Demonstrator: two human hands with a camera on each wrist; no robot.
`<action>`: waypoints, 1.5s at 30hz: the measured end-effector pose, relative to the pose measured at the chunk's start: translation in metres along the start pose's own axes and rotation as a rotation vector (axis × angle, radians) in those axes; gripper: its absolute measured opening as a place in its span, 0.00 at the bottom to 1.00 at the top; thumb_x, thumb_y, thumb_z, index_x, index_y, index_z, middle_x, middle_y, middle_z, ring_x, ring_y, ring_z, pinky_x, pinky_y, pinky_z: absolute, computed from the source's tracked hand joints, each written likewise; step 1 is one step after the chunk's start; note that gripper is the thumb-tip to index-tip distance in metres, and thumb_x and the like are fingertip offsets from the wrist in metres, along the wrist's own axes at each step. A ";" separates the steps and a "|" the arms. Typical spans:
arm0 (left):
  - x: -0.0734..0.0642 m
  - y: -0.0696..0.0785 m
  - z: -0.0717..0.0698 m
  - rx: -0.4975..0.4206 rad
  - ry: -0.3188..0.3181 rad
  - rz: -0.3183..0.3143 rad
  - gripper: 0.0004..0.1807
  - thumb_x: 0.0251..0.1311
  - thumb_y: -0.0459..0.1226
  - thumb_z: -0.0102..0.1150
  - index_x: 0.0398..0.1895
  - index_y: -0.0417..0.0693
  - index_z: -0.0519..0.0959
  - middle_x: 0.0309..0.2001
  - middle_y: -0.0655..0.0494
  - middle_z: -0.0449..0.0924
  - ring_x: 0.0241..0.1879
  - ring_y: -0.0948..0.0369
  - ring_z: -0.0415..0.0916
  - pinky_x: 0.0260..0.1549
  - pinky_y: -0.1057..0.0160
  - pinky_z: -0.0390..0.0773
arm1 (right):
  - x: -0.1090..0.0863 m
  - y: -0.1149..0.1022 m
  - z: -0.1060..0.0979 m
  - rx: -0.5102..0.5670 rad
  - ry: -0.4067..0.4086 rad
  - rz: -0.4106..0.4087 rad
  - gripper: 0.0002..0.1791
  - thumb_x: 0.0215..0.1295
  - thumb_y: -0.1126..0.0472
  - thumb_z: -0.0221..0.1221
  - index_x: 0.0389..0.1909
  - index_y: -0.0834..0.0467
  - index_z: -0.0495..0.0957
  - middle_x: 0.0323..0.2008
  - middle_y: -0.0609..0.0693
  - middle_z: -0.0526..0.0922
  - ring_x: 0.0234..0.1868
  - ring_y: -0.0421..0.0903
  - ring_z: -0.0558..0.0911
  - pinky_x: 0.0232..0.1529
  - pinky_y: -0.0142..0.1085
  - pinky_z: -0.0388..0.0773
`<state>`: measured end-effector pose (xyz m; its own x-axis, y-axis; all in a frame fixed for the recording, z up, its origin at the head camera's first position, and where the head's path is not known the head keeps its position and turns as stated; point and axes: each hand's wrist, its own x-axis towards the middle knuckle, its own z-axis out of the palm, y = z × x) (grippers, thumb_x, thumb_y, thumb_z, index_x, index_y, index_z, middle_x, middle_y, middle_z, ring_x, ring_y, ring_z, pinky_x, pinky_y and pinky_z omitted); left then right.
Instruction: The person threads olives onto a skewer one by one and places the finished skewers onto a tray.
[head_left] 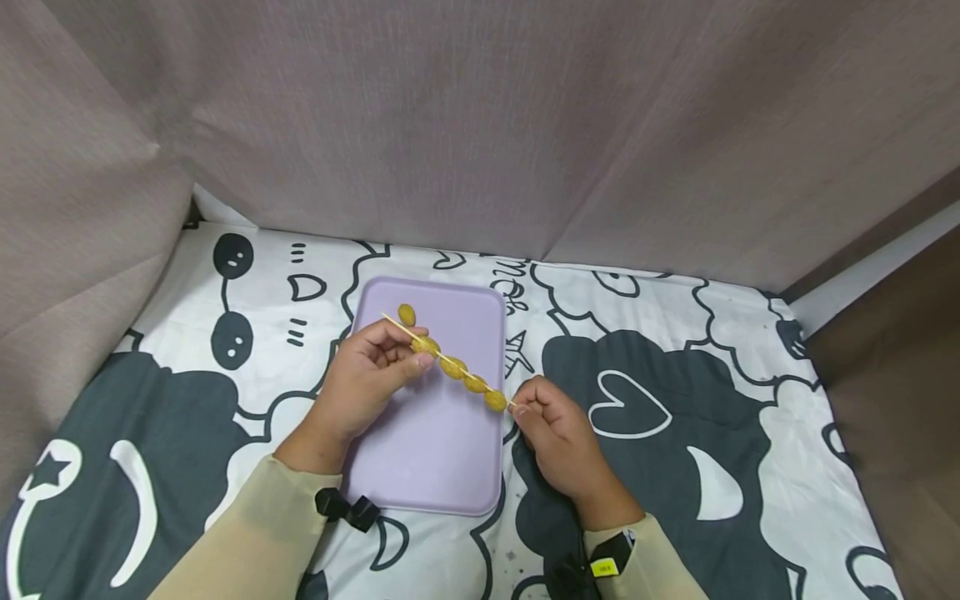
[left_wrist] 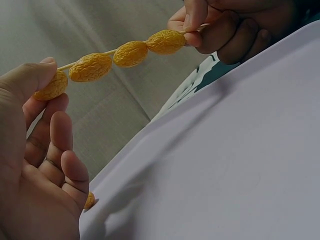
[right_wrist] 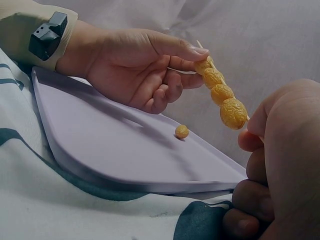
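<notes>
A thin wooden skewer [head_left: 396, 323] carries several wrinkled yellow fruits [head_left: 453, 367] in a row, held slantwise above a pale purple tray [head_left: 427, 458]. My left hand [head_left: 360, 379] pinches the fruit [left_wrist: 52, 86] at the far left of the row between thumb and finger; the bare skewer tip sticks out past it. With thumb and forefinger, my right hand [head_left: 558, 433] grips the other end of the skewer, close to the last fruit [right_wrist: 233, 113]. One loose yellow fruit [head_left: 407, 314] lies on the tray near its far edge, just beyond the left hand.
Under the tray spreads a white and dark grey cloth [head_left: 637, 467] with cartoon prints. Grey-brown fabric [head_left: 480, 125] hangs behind and at the left, and a brown panel [head_left: 892, 375] borders the right side. Both sleeves bear small dark devices at the wrists.
</notes>
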<state>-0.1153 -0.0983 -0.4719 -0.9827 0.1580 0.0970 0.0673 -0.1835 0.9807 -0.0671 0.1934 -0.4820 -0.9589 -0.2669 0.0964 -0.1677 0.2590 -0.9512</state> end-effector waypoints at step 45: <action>0.035 0.043 -0.016 1.097 -0.036 -0.081 0.34 0.66 0.39 0.70 0.76 0.46 0.79 0.70 0.40 0.80 0.64 0.41 0.82 0.68 0.38 0.82 | 0.000 0.000 -0.002 0.259 0.034 -0.021 0.09 0.84 0.74 0.50 0.39 0.73 0.70 0.17 0.54 0.61 0.15 0.50 0.61 0.15 0.37 0.58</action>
<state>-0.1500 -0.1166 -0.4289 -0.9867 0.1619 0.0132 0.1372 0.7876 0.6008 -0.0677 0.1950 -0.4815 -0.9637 -0.2372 0.1227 -0.1279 0.0067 -0.9918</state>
